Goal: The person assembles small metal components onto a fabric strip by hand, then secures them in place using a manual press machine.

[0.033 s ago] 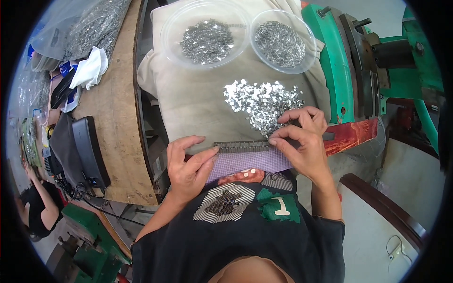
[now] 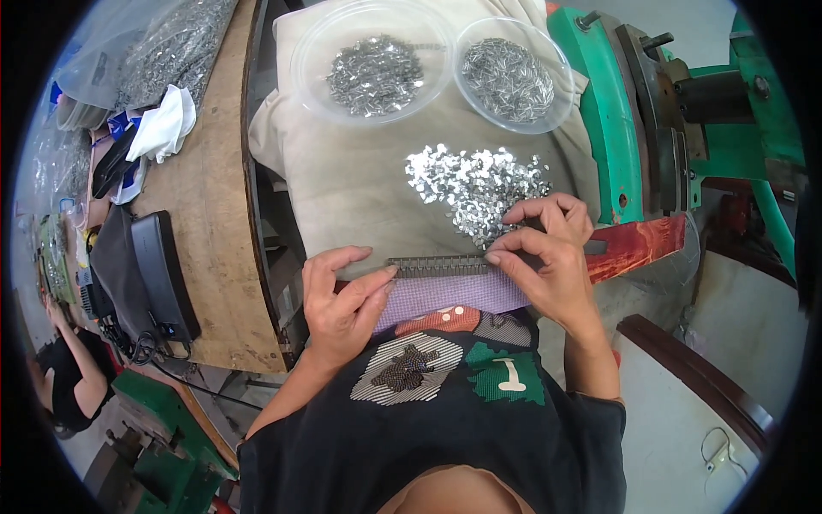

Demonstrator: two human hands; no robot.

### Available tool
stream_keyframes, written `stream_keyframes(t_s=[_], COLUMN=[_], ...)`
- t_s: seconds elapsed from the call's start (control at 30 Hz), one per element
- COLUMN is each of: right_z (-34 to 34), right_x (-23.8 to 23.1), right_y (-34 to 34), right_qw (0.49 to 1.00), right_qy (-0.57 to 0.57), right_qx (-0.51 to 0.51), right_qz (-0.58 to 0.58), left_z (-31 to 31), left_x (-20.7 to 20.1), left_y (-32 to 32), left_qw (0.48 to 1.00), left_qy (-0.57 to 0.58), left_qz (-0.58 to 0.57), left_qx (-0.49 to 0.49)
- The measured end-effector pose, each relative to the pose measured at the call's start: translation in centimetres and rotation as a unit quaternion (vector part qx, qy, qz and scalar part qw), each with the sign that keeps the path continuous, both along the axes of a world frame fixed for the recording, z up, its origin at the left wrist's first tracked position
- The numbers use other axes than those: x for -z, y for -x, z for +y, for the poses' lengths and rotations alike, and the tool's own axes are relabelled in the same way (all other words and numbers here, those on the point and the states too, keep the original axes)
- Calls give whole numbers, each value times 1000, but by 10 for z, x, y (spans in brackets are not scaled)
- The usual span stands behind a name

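A narrow grey metal strip with a row of slots lies crosswise in front of me, at the near edge of the cloth. My left hand grips its left end between thumb and a finger, while another finger reaches out above it. At the right end, the thumb and forefinger of my right hand are pinched together; whatever is between them is too small to make out. Just beyond the strip spreads a loose pile of small shiny metal pieces, partly behind my right fingers.
Two clear round tubs, a larger one and a smaller one, hold small metal parts at the back. A green machine stands to the right. Leftward is a wooden table with a black case; another person sits far left.
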State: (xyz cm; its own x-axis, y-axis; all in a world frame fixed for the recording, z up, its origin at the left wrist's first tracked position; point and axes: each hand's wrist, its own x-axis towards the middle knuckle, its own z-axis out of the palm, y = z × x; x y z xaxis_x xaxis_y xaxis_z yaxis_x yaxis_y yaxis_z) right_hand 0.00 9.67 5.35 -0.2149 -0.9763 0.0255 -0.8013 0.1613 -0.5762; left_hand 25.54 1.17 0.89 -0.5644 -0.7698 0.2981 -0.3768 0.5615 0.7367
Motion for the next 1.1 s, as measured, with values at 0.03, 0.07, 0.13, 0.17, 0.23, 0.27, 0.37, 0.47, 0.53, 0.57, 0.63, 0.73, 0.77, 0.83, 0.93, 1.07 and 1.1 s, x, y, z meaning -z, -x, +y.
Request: stream_keyframes(t_s=[0.03, 0.07, 0.13, 0.17, 0.23, 0.27, 0.37, 0.47, 0.53, 0.57, 0.63, 0.73, 0.77, 0.83, 0.93, 1.07, 1.1], right_z=[0, 0, -1, -1, 0, 0, 1, -2, -7, -9, -15, -22, -24, -27, -29, -31, -32], right_x=[1, 1, 3, 3, 3, 2, 1, -2, -6, -5, -5, -6, -6, -4, 1, 3, 3], right_y=[-2, -2, -4, -4, -5, -5, -4, -7, -14, -17, -27, -42, -47, -53, -62, -71, -73], right_qw=[1000, 1000, 1000, 1000, 999, 999, 999, 999, 998, 998, 996, 993, 990, 986, 984, 973, 973], right_qy=[5, 10, 13, 15, 19, 22, 24, 38, 54, 63, 77, 92, 104, 113, 119, 136, 135], right_qx=[-2, -4, -6, -8, -11, -12, -12, -12, -14, -22, -38, -67, -79, -105, -114, -121, -123], right_qz=[4, 7, 13, 20, 26, 35, 31, 24, 19, 14, 21, 34, 50, 67, 71, 142, 142], left_z=[0, 0, 1, 2, 2, 2, 3, 2, 2, 3, 3, 3, 2, 3, 2, 2, 2], left_x=[0, 0, 0, 0, 1, 2, 0, -1, 0, 0, 1, 2, 2, 2, 3, 4, 5], left_y=[0, 0, 0, 0, 1, 1, 2, 2, 2, 2, 2, 1, 1, 1, 1, 0, 0], left_qw=[1000, 1000, 1000, 1000, 999, 998, 998, 997, 998, 997, 997, 997, 997, 997, 997, 997, 997], left_qy=[0, -2, -3, -21, -37, -42, -51, -56, -54, -55, -56, -58, -58, -58, -66, -63, -63], left_qz=[-1, 1, 1, 12, 20, 23, 24, 20, 19, 17, 16, 14, 14, 16, 21, 24, 26], left_qx=[0, -2, -6, -15, -30, -30, -36, -40, -40, -42, -45, -44, -43, -45, -45, -40, -39])
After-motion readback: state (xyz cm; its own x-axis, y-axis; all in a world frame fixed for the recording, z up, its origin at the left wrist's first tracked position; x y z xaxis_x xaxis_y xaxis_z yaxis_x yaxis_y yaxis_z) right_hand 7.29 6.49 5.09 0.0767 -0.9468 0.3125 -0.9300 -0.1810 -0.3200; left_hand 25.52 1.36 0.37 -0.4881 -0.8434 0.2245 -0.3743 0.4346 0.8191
